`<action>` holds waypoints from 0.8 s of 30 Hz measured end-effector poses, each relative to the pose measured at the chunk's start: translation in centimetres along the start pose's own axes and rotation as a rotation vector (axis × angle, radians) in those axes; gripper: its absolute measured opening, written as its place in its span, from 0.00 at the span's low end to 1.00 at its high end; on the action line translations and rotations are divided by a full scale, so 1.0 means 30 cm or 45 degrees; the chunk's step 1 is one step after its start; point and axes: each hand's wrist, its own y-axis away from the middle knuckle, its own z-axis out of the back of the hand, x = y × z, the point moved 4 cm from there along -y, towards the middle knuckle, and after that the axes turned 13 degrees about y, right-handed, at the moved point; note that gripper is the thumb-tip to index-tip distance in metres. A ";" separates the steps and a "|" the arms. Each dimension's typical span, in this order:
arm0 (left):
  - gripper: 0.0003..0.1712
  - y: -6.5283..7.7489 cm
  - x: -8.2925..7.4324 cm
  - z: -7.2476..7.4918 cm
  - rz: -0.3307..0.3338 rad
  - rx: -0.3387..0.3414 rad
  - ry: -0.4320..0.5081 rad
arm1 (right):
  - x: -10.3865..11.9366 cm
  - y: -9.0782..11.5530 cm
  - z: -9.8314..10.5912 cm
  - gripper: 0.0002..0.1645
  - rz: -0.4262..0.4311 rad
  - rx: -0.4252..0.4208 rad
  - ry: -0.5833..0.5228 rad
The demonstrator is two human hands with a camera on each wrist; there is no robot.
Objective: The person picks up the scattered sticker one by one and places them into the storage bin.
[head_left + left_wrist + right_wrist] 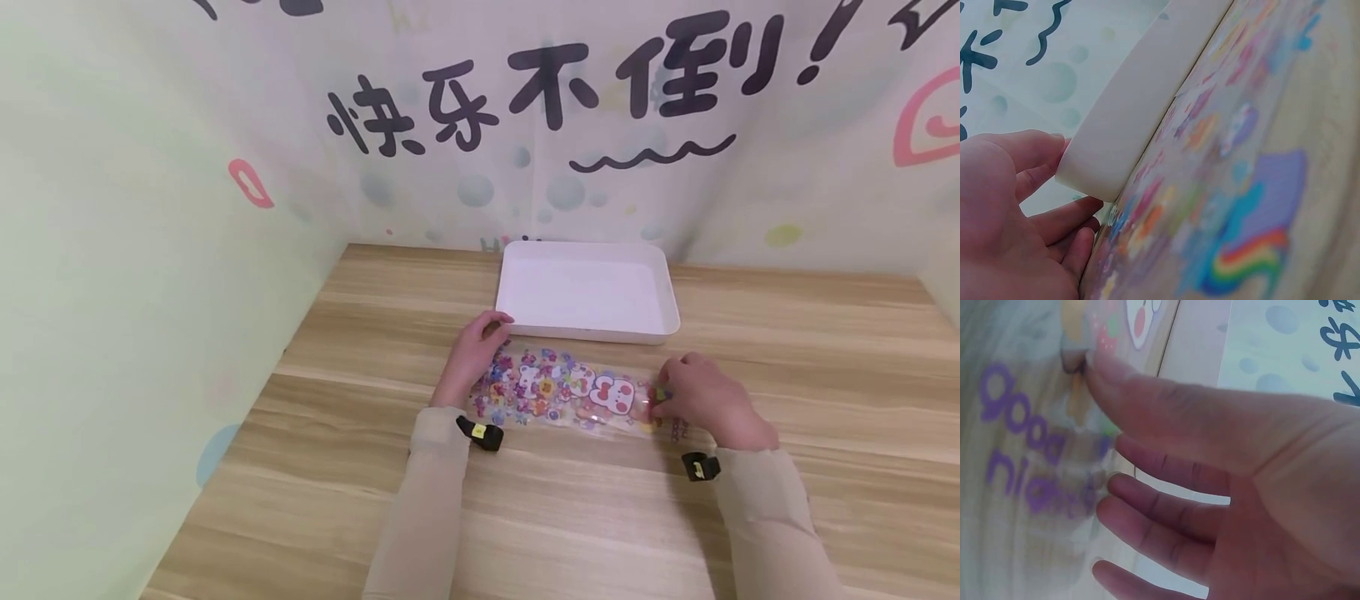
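A clear sticker sheet (551,387) printed with colourful cartoon figures and white rabbits lies lengthwise on the table. My left hand (476,346) is at its left end, fingertips right at the near left corner of a white tray (588,287). In the left wrist view, fingers (1041,147) reach the tray's wall (1116,119), with lower fingertips close to the sheet's edge. Over the sheet's right end, my right hand (708,396) touches the film with its thumb and fingertips. Purple "good night" lettering (1029,447) shows beside it in the right wrist view.
The shallow tray stands just behind the sheet, near the back of the wood-grain table (585,517). A printed white cloth (465,200) with black characters hangs behind, and a pale green cloth (135,292) hangs on the left.
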 end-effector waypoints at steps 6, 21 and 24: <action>0.12 0.003 -0.002 0.000 -0.010 0.003 -0.001 | -0.004 -0.002 -0.007 0.27 0.001 -0.009 -0.017; 0.12 0.007 -0.007 0.002 -0.003 -0.003 -0.034 | -0.043 -0.040 -0.039 0.34 0.022 0.066 -0.140; 0.12 0.005 -0.007 0.002 -0.005 0.004 -0.034 | -0.055 -0.047 -0.047 0.35 0.070 0.075 -0.212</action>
